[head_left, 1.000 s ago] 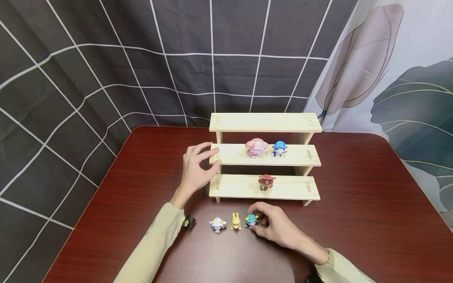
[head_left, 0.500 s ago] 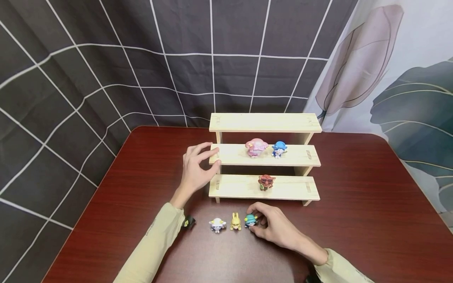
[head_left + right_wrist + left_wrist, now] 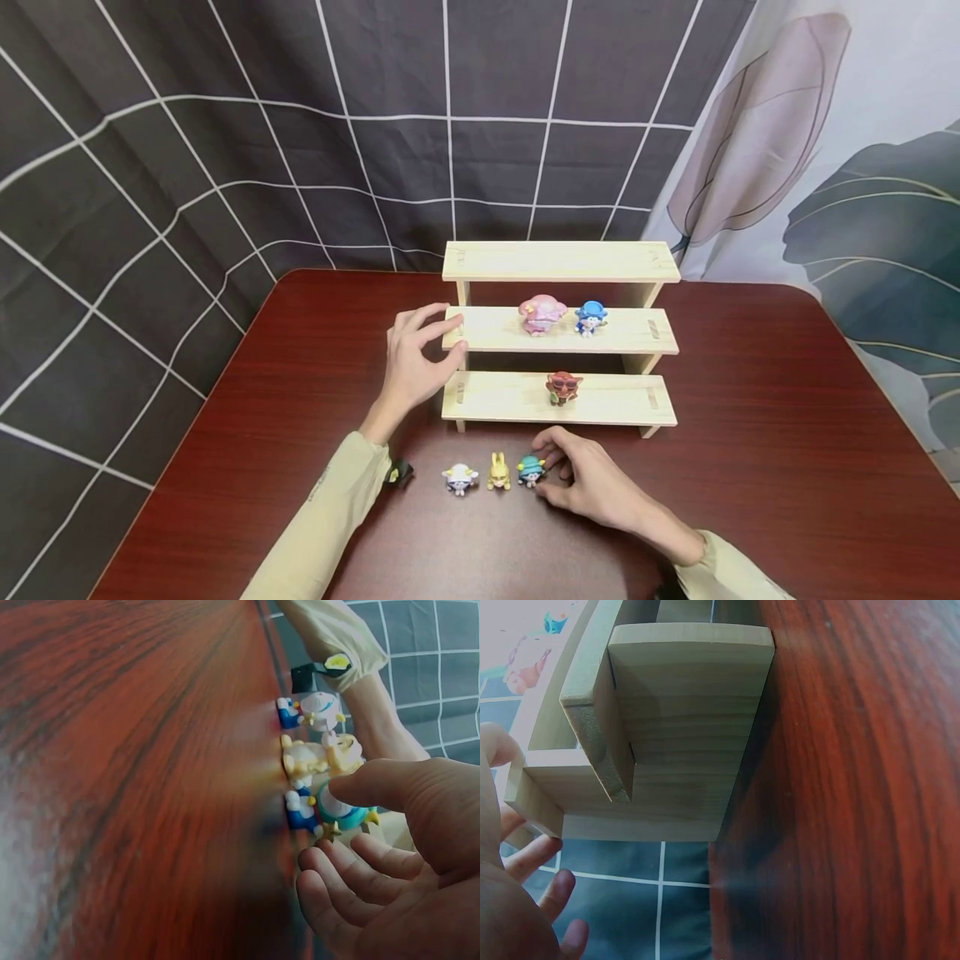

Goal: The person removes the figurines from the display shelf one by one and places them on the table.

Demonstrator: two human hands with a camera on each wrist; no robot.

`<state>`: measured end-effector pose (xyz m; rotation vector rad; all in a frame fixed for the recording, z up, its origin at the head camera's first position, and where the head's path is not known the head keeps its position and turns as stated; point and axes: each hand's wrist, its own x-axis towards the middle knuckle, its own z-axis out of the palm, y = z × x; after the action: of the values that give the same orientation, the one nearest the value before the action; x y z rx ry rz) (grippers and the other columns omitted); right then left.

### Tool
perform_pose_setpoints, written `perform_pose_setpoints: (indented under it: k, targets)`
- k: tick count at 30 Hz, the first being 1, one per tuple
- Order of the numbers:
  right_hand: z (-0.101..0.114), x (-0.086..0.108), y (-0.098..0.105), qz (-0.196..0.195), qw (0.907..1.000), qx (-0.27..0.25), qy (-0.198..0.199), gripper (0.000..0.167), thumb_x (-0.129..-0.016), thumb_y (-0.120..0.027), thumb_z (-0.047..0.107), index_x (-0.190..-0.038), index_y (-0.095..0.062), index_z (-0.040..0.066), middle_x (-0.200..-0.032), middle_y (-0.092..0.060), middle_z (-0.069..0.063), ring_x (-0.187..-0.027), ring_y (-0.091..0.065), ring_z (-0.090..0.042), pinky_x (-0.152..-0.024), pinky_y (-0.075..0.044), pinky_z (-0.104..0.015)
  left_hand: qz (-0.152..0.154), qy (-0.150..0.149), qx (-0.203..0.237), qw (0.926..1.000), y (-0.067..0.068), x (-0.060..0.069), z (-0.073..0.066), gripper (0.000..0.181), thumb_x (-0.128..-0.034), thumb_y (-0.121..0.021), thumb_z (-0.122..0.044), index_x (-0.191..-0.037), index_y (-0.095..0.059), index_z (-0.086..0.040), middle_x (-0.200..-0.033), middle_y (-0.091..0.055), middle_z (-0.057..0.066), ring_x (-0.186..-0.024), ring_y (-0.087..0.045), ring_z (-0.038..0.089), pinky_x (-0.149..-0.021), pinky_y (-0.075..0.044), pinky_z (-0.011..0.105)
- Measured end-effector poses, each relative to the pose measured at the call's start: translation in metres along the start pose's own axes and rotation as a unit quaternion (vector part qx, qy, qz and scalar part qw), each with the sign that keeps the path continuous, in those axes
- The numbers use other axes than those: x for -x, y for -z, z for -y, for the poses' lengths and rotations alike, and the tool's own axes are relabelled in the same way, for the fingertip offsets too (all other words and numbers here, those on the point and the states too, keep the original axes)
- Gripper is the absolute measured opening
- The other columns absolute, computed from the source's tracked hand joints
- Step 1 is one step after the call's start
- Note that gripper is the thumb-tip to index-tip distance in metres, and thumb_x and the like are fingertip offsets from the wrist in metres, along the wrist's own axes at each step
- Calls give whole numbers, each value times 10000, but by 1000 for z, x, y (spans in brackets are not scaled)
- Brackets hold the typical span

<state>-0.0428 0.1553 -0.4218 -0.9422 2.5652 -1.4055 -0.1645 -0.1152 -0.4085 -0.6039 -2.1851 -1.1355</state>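
My left hand (image 3: 420,362) holds the left end of the middle board of a three-tier wooden shelf (image 3: 487,329), thumb and index finger at its edge. In the left wrist view this hand (image 3: 510,862) is around the board end (image 3: 536,802). On the table stands a figurine in a teal hat (image 3: 531,471), right of a yellow long-eared one (image 3: 498,472) and a white-hatted one (image 3: 460,478). Just right of the teal-hatted figurine is my right hand (image 3: 600,483), thumb and fingers apart. The right wrist view shows the hand (image 3: 397,862) beside the teal hat (image 3: 345,814).
A pink figurine (image 3: 542,315) and a blue-hatted one (image 3: 591,317) stand on the middle tier. The bottom tier bears a reddish-brown figurine with dark glasses (image 3: 562,388). Behind the red-brown table (image 3: 750,400) hangs a dark grid-patterned curtain (image 3: 390,158).
The teal-hatted figurine has shifted slightly left, closer to the yellow one. My right hand has let it go and moved a little to the right; my left hand has stayed put.
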Motion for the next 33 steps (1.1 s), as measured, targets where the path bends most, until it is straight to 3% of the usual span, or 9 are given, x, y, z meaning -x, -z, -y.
perform_pose_setpoints:
  k: [4, 14, 25, 33]
  targets:
    - [1, 4, 7, -58, 10000, 30, 7, 397, -751, -829, -22, -1070, -604, 46, -955, -659, -1, -805, -659, -168, -666, -543, -304, -23, -12, 24, 10000, 0, 0, 0, 332, -791, -766, -207, -1104, -787, -98, -1226, -670, 96, -1062, -529, 395, -844, -314, 536]
    - [1, 12, 27, -334, 9991, 84, 233, 334, -762, -784, -81, -1028, -619, 35, -901, -668, -41, -762, -650, -125, -607, -533, -284, -7, 19, -14, 10000, 1, 1, -1, 329, -791, -767, -209, -1103, -789, -106, -1230, -670, 87, -1074, -514, 321, -842, -316, 524]
    - [2, 20, 54, -546, 9981, 265, -66, 266, -778, -788, -62, -939, -660, 106, -818, -666, 88, -701, -631, -55, -555, -483, -255, 17, 33, 44, 10000, 0, -1, 0, 334, -794, -769, -211, -1111, -787, -109, -1233, -669, 86, -1074, -523, 396, -847, -311, 529]
    - [4, 18, 68, -841, 9960, 237, -176, 275, -787, -767, -88, -940, -670, 119, -788, -676, 83, -587, -604, -68, -519, -476, -230, 5, 53, 46, 10000, 0, 0, 1, 334, -793, -769, -212, -1111, -788, -112, -1232, -671, 77, -1070, -529, 406, -845, -310, 528]
